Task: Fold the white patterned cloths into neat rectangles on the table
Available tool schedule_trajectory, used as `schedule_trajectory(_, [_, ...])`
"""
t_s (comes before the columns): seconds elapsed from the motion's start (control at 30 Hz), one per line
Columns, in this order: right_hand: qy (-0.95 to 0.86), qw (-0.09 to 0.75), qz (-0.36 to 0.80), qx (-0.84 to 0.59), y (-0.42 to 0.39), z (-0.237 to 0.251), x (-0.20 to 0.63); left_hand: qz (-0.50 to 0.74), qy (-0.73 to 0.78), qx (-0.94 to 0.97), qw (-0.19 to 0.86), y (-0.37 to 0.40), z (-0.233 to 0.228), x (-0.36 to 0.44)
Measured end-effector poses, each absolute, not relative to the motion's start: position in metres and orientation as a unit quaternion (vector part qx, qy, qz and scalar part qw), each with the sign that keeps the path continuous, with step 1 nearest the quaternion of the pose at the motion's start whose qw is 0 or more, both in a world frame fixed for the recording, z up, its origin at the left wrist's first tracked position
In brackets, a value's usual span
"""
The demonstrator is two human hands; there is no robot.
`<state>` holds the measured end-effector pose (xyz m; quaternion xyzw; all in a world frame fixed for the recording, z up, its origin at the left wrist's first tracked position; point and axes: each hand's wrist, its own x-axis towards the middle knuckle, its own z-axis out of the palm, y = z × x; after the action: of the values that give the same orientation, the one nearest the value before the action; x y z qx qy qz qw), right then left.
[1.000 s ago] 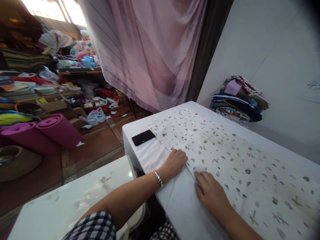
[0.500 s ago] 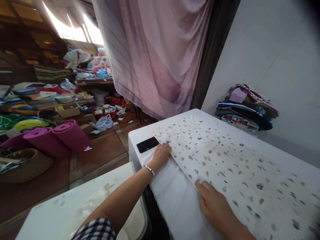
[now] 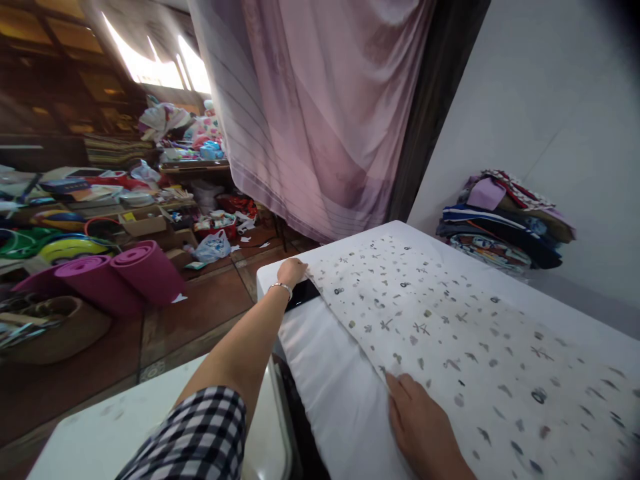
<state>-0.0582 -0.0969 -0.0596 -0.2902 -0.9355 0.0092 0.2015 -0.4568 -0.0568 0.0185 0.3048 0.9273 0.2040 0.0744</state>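
At frame centre, a person's left hand (image 3: pixel 293 272), fingers curled on the far corner of a printed cloth (image 3: pixel 450 327) beside a black phone (image 3: pixel 303 294), appears mid-smoothing, while the right hand (image 3: pixel 423 427) presses flat at lower centre; next likely flattening onward.

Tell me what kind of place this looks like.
Probably a home sewing or fabric workroom: printed fabric spread over a white table, folded cloth pile by the wall, pink curtain, cluttered floor behind.
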Motion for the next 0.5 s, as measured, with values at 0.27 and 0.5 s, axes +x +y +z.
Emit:
schedule_trajectory(0.27, [-0.935, 0.199, 0.027, -0.291, -0.096, -0.058, -0.057, 0.129, 0.938, 0.305, 0.103, -0.032, 0.015, -0.47])
schedule_trajectory(0.5, [-0.935, 0.23, -0.003, -0.271, -0.094, -0.052, -0.059, 0.093, 0.923, 0.354, 0.118, -0.031, 0.02, -0.482])
